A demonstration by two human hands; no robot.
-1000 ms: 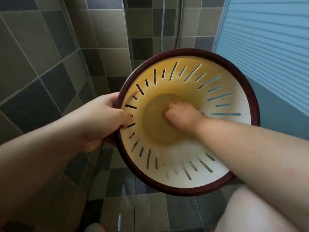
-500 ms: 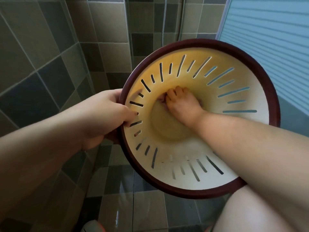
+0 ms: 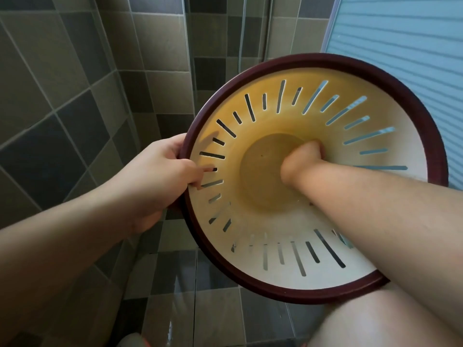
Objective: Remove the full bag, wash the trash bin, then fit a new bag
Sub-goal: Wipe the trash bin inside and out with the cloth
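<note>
The trash bin point(image 3: 275, 289) is cream plastic with slotted walls and a dark red rim. It is held up off the floor, its mouth tilted toward me, and no bag is in it. My left hand point(image 3: 155, 181) grips the rim on the left, thumb inside and fingers behind. My right hand point(image 3: 300, 161) reaches deep inside, pressed like a fist against the right edge of the yellowish bottom point(image 3: 260, 171). Its fingers are bent away from me, so I cannot tell whether it holds anything.
Grey and beige tiled walls close in at the left and back, with a shower hose point(image 3: 241, 33) in the corner. A ribbed bluish glass door point(image 3: 400, 46) stands at the right. The floor tiles point(image 3: 215, 316) look wet. My knee point(image 3: 363, 321) is under the bin.
My right hand has slid from the upper left of the bin's bottom to its right edge. The bin has shifted to the right in view, with my left hand on the rim throughout.
</note>
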